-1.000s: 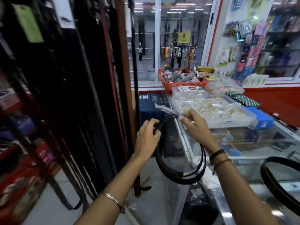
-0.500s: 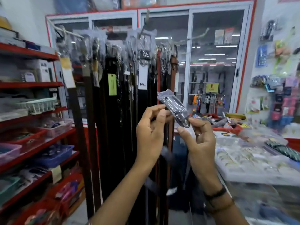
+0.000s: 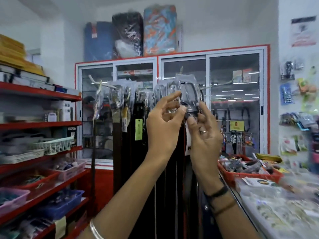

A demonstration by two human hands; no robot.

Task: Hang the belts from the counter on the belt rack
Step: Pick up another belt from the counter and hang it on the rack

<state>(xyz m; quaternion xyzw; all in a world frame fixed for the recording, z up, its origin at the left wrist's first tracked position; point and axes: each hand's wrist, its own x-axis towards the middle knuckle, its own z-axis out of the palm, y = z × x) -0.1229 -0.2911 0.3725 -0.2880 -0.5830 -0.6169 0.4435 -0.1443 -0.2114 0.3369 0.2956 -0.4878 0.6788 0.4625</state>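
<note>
A black belt with its buckle end in a clear plastic sleeve point(image 3: 187, 94) is held up at the belt rack's hooks. My left hand point(image 3: 164, 123) pinches the sleeve from the left; my right hand point(image 3: 203, 130) grips the strap just below the buckle. The strap's lower part is hidden behind my arms. The belt rack point(image 3: 107, 84) has white prongs, and several dark belts point(image 3: 131, 135) hang from it in plastic-wrapped buckles, right behind my hands.
Red shelves point(image 3: 39, 125) with baskets and boxes run along the left. A glass counter point(image 3: 276, 204) with a red basket point(image 3: 245, 175) of goods stands at the right. A glass-door cabinet point(image 3: 233, 104) lies behind the rack.
Both hands rose with the belt's buckle end from chest height to the rack's hooks. The view tilted upward, away from the counter.
</note>
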